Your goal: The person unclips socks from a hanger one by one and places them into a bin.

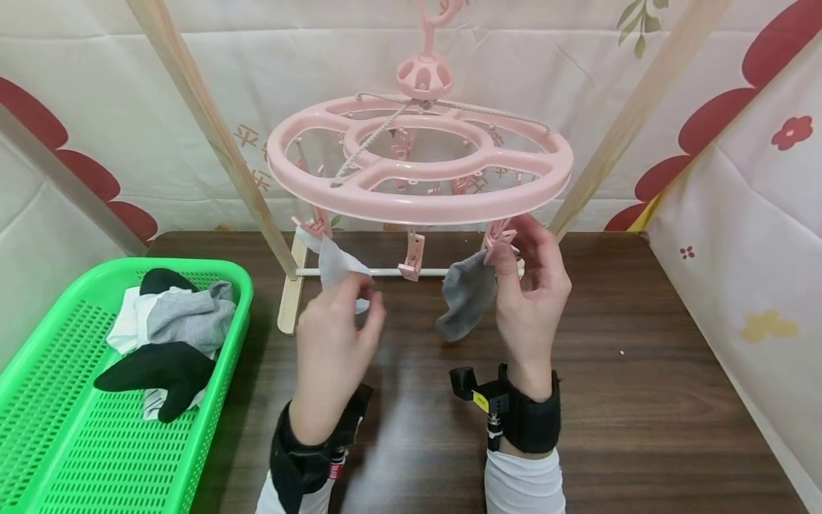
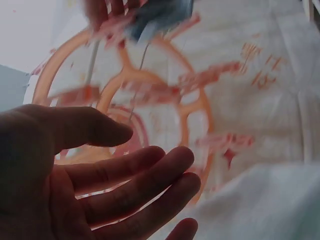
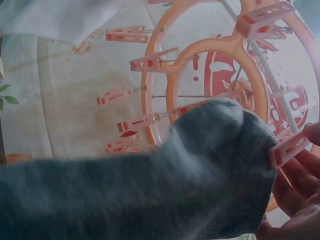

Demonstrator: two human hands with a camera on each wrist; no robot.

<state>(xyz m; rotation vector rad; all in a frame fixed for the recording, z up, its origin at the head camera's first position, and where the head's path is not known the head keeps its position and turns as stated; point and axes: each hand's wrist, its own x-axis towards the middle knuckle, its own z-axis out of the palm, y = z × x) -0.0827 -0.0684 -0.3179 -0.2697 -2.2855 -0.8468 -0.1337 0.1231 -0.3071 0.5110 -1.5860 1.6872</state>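
Observation:
My right hand (image 1: 533, 300) pinches a pink clothespin (image 3: 290, 149) between thumb and fingers, at the front right of a round pink hanging dryer (image 1: 417, 208). A grey sock (image 1: 470, 293) hangs at that clothespin, its edge by the jaws. My left hand (image 1: 334, 335) is below the dryer's left side, close to a white sock (image 1: 334, 264) that hangs from another clothespin (image 1: 316, 225). In the left wrist view, the thumb and fingers are apart with nothing between them. An unused clothespin (image 1: 412, 257) dangles between the two socks.
A green basket (image 1: 193, 264) stands at left with black socks (image 1: 173, 368), a grey sock (image 1: 199, 314) and white cloth inside. Wooden posts (image 1: 212, 135) rise on both sides of the dryer, joined low by a white rod (image 1: 385, 272). A patterned cloth hangs behind the brown table (image 1: 642, 400).

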